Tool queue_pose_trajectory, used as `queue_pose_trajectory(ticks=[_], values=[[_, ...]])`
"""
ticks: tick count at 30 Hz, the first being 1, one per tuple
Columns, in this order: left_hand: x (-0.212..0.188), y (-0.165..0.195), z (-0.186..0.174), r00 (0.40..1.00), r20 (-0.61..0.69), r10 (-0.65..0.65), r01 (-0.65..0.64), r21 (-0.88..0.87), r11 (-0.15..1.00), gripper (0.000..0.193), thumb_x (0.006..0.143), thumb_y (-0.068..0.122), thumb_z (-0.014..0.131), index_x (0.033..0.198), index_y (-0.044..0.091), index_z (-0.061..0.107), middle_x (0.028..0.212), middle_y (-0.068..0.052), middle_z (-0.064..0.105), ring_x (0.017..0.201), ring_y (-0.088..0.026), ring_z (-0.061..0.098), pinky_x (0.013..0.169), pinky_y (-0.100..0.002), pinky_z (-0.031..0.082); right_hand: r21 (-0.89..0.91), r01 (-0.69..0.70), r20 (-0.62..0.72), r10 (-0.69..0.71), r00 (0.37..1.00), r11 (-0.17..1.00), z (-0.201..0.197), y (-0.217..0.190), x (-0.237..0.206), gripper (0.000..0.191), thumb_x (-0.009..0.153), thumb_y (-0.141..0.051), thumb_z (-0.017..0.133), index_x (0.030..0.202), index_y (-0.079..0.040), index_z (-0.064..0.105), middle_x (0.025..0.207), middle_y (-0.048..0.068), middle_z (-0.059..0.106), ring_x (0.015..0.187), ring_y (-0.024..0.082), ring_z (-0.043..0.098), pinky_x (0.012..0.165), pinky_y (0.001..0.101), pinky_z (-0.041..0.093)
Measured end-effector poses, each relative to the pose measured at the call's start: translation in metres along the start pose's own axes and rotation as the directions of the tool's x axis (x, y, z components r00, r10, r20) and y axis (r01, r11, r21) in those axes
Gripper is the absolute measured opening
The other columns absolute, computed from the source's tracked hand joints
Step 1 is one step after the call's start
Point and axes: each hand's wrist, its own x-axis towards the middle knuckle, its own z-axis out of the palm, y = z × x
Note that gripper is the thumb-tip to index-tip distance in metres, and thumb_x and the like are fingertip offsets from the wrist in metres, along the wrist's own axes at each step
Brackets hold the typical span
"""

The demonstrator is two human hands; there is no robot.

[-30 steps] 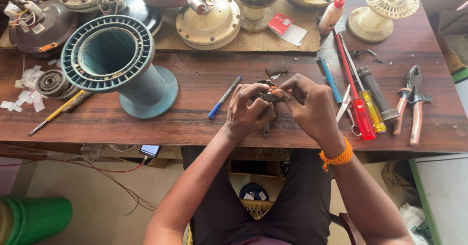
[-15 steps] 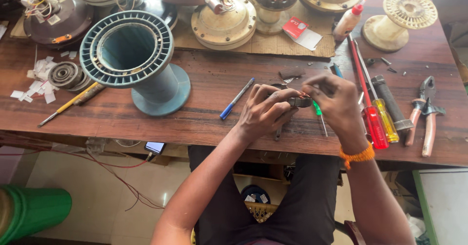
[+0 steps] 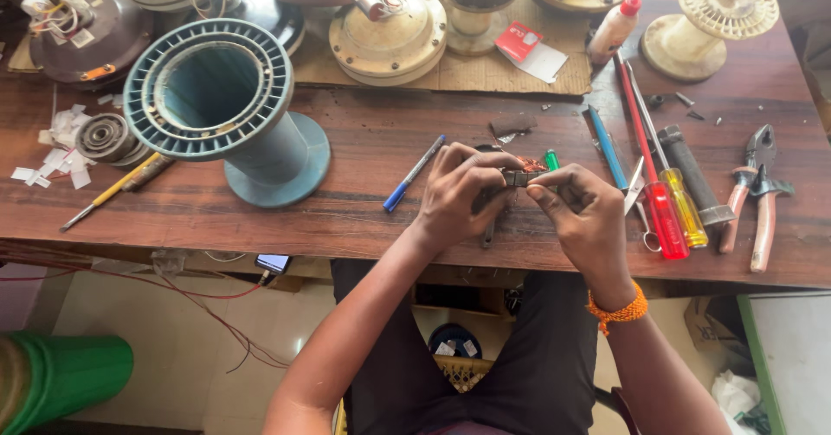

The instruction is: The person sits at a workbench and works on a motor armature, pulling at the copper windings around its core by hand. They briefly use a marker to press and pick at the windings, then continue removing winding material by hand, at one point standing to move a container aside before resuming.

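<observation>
Over the front edge of a brown wooden workbench [image 3: 363, 141], my left hand [image 3: 459, 197] and my right hand [image 3: 584, 219] pinch between them a small metal part with copper-coloured winding [image 3: 522, 174]. Both hands' fingertips close on it from either side. A green-tipped tool [image 3: 551, 159] pokes out just behind the part. Below my left hand a dark metal tool [image 3: 489, 232] lies partly hidden. An orange band circles my right wrist.
A large teal spool [image 3: 216, 106] stands left. A blue pen [image 3: 414, 174] lies beside my left hand. Red [image 3: 651, 180] and yellow [image 3: 682, 201] screwdrivers, a blue tool [image 3: 606, 148] and pliers [image 3: 755, 193] lie right. Fan motor housings [image 3: 389, 32], a glue bottle [image 3: 616, 24] and a cream spool [image 3: 718, 15] line the back.
My hands have stayed together on the small wound part, turning it slightly between the fingers. The view has shifted, so the bench sits lower and further right in the picture.
</observation>
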Motion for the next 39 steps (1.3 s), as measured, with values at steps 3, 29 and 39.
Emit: queue_pose_trajectory(ticks=[3,29,39], values=[[-0.002,-0.003,-0.002,0.999,0.001,-0.054,0.054,-0.086,0.995,0.042,0.081,0.007,0.085,0.106,0.017,0.053,0.122,-0.001,0.073,0.101,-0.023,0.061,0.094,-0.038,0.05,0.009,0.054,0.005,-0.054,0.999,0.999,0.002,0.011,-0.004,0.006,0.096,0.0,0.073,0.101,0.0,0.07,0.083,-0.005,0.068,0.077,-0.002,0.057,0.067,0.0174,0.046],[0.012,0.012,-0.032,0.97,0.085,-0.228,0.239,-0.167,0.957,0.032,0.089,0.012,0.08,0.115,0.01,0.061,0.124,-0.006,0.063,0.118,-0.027,0.059,0.101,-0.038,0.051,-0.237,0.326,0.091,-0.313,0.945,0.915,0.009,0.046,-0.021,0.012,0.089,0.004,0.076,0.097,-0.001,0.069,0.078,0.008,0.072,0.066,0.009,0.067,0.06,0.0247,0.05],[-0.038,0.009,-0.077,0.835,0.047,-0.548,0.376,0.678,0.631,0.033,0.085,0.023,0.079,0.111,0.008,0.065,0.111,-0.009,0.066,0.095,-0.031,0.064,0.079,-0.044,0.052,-0.446,0.379,0.305,-0.26,0.916,0.811,0.014,0.047,-0.021,0.015,0.086,-0.003,0.08,0.083,-0.002,0.065,0.073,0.011,0.069,0.067,0.028,0.069,0.06,0.0381,0.05]])
